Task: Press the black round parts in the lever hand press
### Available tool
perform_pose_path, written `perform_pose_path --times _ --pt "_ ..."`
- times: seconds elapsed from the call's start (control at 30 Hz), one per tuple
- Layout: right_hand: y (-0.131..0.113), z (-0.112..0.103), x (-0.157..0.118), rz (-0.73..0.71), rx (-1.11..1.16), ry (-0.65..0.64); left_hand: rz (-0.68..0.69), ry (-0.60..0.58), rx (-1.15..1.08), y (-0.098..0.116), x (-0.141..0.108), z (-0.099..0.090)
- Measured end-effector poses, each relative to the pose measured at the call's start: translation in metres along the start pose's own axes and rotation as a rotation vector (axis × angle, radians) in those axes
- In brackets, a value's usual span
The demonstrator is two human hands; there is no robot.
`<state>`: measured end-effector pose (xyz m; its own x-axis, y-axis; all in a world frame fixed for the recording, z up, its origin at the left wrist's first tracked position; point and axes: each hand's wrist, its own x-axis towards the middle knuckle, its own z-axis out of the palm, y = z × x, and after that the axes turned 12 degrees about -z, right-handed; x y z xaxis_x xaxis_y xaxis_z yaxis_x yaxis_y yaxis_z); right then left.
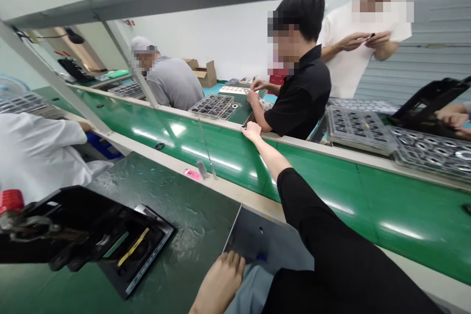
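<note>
Reaching, right hand (252, 130) holds a small dark piece (244, 127).

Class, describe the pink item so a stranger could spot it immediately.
Find the long green belt. On the pale ledge along its near side, the pink item lies just left of a small grey piece. Its bright colour sets it apart from that dull neighbour.

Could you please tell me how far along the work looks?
The dark ring lying on the conveyor belt may be done. The right hand is at the far rail, perhaps pinching something small; the left hand is by the green mat's edge. Parts in the plastic tray across the belt may be left, though I can't tell.
</note>
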<state>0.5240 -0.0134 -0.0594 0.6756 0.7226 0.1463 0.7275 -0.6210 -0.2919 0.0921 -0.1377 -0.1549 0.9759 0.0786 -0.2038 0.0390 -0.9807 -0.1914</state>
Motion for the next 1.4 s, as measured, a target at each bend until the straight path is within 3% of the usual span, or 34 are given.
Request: perform_pose_path --times 0.3,0.4,0.5,0.57,0.67,0.77,0.83,0.9,1.0,1.27,1.4 --pt "-0.005 -0.011 -0.016 -0.131 0.112 0.028 -0.048 0.009 -0.071 -0.005 -0.003 0.005" --pt "-0.011 -0.014 -0.039 -0.264 0.159 0.055 -0.046 -0.027 -0.078 -0.006 -0.002 0.008" --pt "-0.013 -0.015 -0.08 -0.434 0.227 0.057 -0.032 -0.04 -0.109 -0.007 -0.002 0.007" --pt "-0.012 -0.014 -0.117 -0.539 0.278 0.043 -0.022 0.039 -0.229 -0.009 -0.004 0.002" --pt "-0.012 -0.008 -0.173 -0.672 0.356 0.036 -0.071 0.31 -0.58 -0.017 -0.01 -0.01" --pt "-0.022 -0.002 -0.216 -0.812 0.48 0.141 -0.24 0.524 -0.893 -0.031 -0.016 -0.02" --pt "-0.033 0.003 -0.231 -0.887 0.564 0.176 -0.419 0.544 -1.036 -0.043 -0.019 -0.023" --pt "-0.044 0.008 -0.24 -0.934 0.645 0.112 -0.583 0.503 -1.158 -0.053 -0.02 -0.024" --pt "-0.055 0.02 -0.246 -0.904 0.796 0.033 -0.682 0.444 -1.284 -0.063 -0.022 -0.024" --pt "-0.053 0.043 -0.24 -0.53 0.946 -0.019 -0.639 0.359 -1.314 -0.063 -0.028 -0.013" --pt "-0.052 0.043 -0.234 -0.413 1.039 -0.085 -0.627 0.319 -1.303 -0.06 -0.027 -0.024"
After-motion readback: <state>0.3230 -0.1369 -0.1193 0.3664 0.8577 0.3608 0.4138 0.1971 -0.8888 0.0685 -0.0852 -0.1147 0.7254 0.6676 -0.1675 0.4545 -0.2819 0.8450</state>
